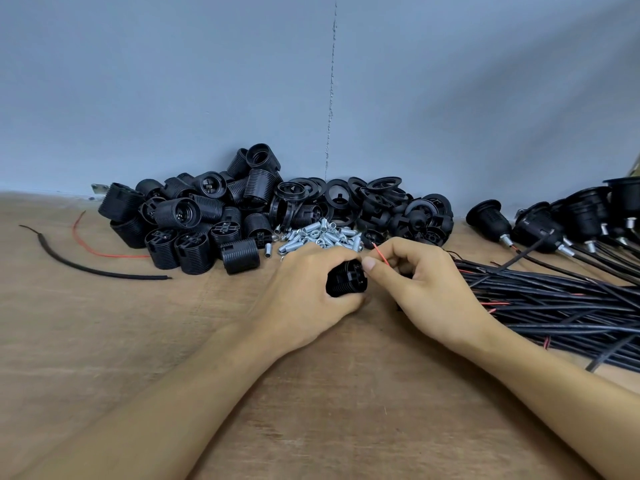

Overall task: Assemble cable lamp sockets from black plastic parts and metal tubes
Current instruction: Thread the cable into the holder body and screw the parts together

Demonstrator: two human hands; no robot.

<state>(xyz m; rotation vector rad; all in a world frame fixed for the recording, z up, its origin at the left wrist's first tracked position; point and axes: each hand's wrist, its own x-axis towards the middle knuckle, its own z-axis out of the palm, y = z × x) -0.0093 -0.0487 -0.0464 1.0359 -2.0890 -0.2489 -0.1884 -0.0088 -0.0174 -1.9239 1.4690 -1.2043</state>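
Note:
My left hand [304, 292] grips a black ribbed socket body [346, 279] just above the wooden table, its wired end facing right. My right hand [415, 282] pinches a thin red wire [381, 255] at that end, thumb tip against the socket. Behind my hands lies a heap of short silver metal tubes [322, 235]. A pile of black ribbed socket bodies [194, 216] sits at the back left, and black rings and caps [381, 202] are piled at the back centre.
Finished sockets on cables [554, 223] lie at the right, their black cables [554, 299] bundled across the table. A loose black cable [86, 268] and a loose red wire [100, 252] lie at the left. A grey wall stands behind the piles.

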